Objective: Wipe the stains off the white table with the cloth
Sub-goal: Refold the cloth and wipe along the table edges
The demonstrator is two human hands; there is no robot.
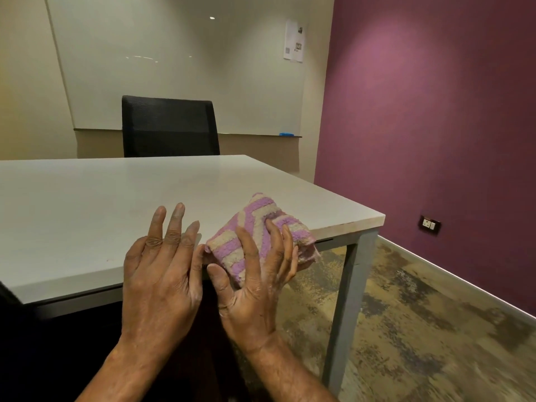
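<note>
The white table [87,204] fills the left and middle of the view, its near right corner close to me. A folded cloth [255,227] with purple and cream stripes lies at the table's front edge, partly overhanging it. My right hand [255,280] grips the cloth from the near side, fingers spread over its top. My left hand [162,265] rests just left of the cloth with fingers apart, its thumb touching the cloth's edge and nothing held. A tiny reddish speck [108,260] shows on the tabletop near the front edge, left of my hands.
A black mesh office chair [168,126] stands behind the table's far edge. A whiteboard [174,62] hangs on the back wall with a blue eraser [285,134] on its ledge. The purple wall [435,111] and a grey table leg [348,314] are at the right, over patterned floor.
</note>
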